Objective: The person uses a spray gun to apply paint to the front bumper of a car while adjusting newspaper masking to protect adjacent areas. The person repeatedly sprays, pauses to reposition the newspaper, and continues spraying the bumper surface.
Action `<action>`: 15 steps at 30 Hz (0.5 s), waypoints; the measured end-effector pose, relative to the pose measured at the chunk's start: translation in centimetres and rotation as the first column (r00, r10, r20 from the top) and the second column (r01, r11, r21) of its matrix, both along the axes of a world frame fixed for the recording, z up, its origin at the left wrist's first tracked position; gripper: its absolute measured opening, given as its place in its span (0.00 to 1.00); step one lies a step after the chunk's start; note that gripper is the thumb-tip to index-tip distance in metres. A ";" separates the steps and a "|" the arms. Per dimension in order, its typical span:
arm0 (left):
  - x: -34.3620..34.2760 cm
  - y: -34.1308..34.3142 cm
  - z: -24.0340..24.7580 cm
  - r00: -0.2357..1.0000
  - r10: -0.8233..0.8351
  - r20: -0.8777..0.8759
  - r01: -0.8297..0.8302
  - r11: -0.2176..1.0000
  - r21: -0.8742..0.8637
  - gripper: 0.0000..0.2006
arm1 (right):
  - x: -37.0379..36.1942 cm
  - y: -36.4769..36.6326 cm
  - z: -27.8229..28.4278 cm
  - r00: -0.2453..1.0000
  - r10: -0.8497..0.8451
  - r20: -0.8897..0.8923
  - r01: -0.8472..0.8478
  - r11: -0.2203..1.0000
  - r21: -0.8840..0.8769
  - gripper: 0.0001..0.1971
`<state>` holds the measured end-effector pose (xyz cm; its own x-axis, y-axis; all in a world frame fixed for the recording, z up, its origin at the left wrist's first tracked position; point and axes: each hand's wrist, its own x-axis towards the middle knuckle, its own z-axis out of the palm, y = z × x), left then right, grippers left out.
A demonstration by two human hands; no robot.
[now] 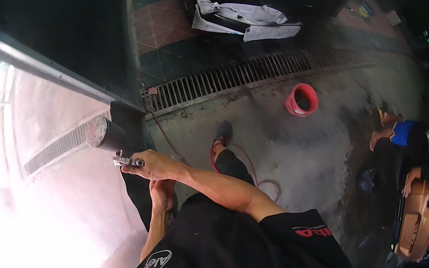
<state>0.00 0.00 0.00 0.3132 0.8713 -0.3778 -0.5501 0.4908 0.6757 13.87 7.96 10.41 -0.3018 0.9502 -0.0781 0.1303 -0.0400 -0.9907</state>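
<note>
My right hand [150,164] is closed around what looks like a spray gun, whose metal fittings [127,161] stick out past the fingers. A dark cylindrical cup [109,135] with a worn, pale end stands just beyond the fittings and appears joined to them. Just below the right wrist is my left hand [162,193]; its fingers are mostly hidden behind the right hand and forearm. Dark material [132,183] hangs beside both hands. To the far left, a large black panel [65,17] with a pale lower edge rises near the cup.
A red hose [244,155] loops over the concrete floor by my foot. A red bucket [303,100] stands near a long floor grate [234,76]. White paper sheets [248,20] hang on a dark vehicle ahead. At right, another person [418,145] bends beside an orange-brown car part [415,219].
</note>
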 end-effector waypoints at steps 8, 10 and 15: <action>11.1 9.2 -1.0 1.000 -0.002 -0.013 0.000 0.986 -0.169 0.17 | 11.4 12.1 -1.6 0.979 0.203 -0.004 -0.201 0.967 -0.154 0.30; 13.3 11.7 -1.4 0.999 -0.052 -0.012 0.049 0.987 -0.156 0.19 | 13.7 14.7 -1.9 0.985 0.167 -0.032 -0.170 0.975 -0.147 0.30; 20.6 20.8 -1.3 0.991 -0.128 0.032 0.131 0.989 -0.073 0.32 | 21.6 21.5 -0.8 0.994 0.009 0.109 -0.010 1.000 0.017 0.29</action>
